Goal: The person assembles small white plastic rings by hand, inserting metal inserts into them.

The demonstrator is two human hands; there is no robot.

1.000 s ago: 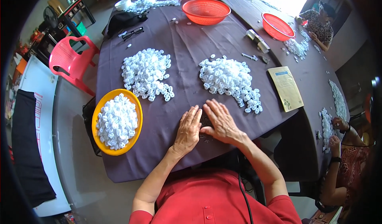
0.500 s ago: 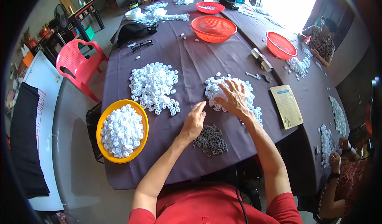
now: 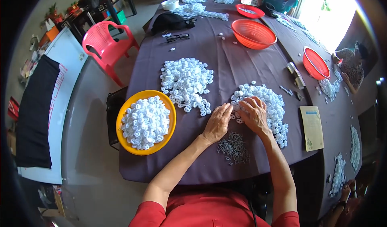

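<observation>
My right hand (image 3: 254,115) rests on the near left part of a pile of small white oval plastic pieces (image 3: 274,111), its fingers apart and bent downward. Close beside it, my left hand (image 3: 217,124) lies at the pile's edge with fingers stretched forward, a few white pieces between the two hands. Any piece under the fingers is hidden. Just in front of me is a heap of small grey screws (image 3: 234,149). Another heap of white pieces (image 3: 186,80) spreads to the left, and a yellow basin (image 3: 139,152) piled with such pieces stands at the table's left edge.
A brown paper packet (image 3: 311,128) lies to the right. Red baskets (image 3: 254,34), eyeglasses (image 3: 177,37), a black bag (image 3: 169,22) and more white pieces are farther off. A pink chair (image 3: 105,45) stands left of the table (image 3: 197,142). Other people sit around it.
My right hand has come down from the middle of the pile toward its near left edge, closer to my left hand. The whole view has shifted, with the table now farther right.
</observation>
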